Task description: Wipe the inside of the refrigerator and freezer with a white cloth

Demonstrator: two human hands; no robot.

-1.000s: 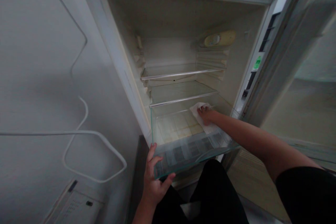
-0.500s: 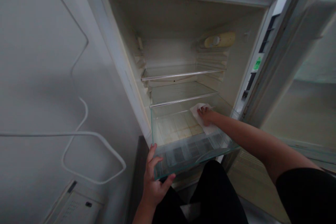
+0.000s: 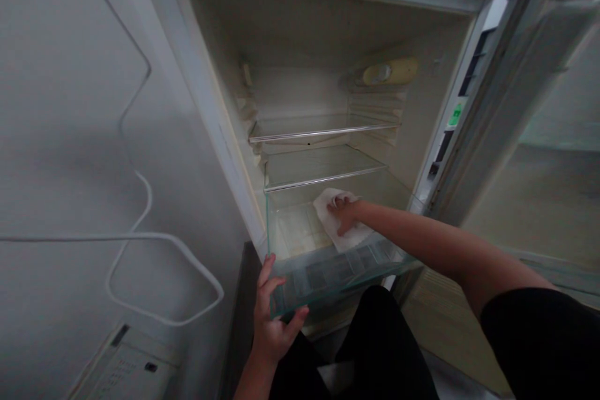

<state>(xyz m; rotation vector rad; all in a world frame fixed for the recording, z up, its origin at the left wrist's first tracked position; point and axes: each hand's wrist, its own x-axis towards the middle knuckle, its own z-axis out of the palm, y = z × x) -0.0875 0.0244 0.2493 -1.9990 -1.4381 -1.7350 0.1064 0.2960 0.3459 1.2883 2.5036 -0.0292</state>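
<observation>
A clear glass shelf (image 3: 300, 265) juts out of the open fridge at its lower level. My left hand (image 3: 273, 319) grips the front left corner of that shelf, fingers along the side edge and thumb near the front edge. On the glass lies a thin white cloth (image 3: 344, 242). My right hand (image 3: 344, 212) presses this cloth down against the shelf with its fingers bent over it. Through the glass, ribbed pale shapes show below.
Two more glass shelves, an upper one (image 3: 323, 131) and a lower one (image 3: 323, 172), sit farther back in the fridge. A yellowish lamp housing (image 3: 389, 72) is on the right inner wall. The fridge door (image 3: 529, 137) stands open at right. A white cord (image 3: 187, 256) hangs at left.
My right hand has slid the white cloth leftward across the glass shelf. My left hand stays on the shelf's corner. The whole view has shifted slightly.
</observation>
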